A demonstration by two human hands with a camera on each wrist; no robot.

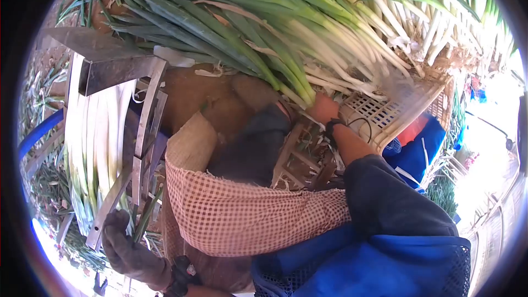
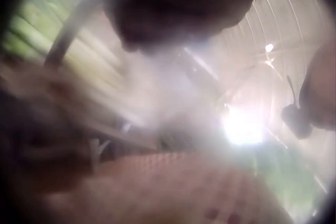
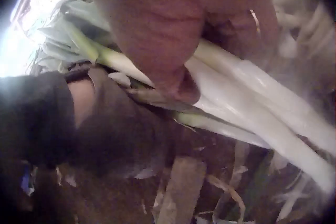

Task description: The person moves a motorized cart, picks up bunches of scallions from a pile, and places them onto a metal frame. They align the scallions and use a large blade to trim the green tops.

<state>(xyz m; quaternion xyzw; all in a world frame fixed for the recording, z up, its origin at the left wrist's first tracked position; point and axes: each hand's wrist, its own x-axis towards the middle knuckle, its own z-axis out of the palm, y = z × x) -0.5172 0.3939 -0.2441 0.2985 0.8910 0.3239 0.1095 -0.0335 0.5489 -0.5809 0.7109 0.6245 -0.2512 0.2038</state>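
Note:
My bare right hand [image 1: 324, 109] grips several leeks [image 3: 236, 92] by their pale stems, fingers bent over them in the right wrist view. The leek leaves lean toward the large pile [image 1: 264, 16] in the head view. My gloved left hand [image 1: 135, 250] is at the lower left, close to the lower end of a metal frame [image 1: 146, 126]. A bundle of white-stemmed leeks [image 1: 96, 126] stands in that frame. Blur hides most detail in the left wrist view, where a dark hand [image 2: 178, 8] fills the top; its finger position is unclear.
A woven basket [image 1: 423, 102] and plastic crate [image 1: 371, 111] sit at the right of the leek pile. Checked cloth [image 1: 253, 214] covers my lap, and a dark trouser leg [image 1: 250, 146] extends between the hands. Loose leaves litter the ground at left.

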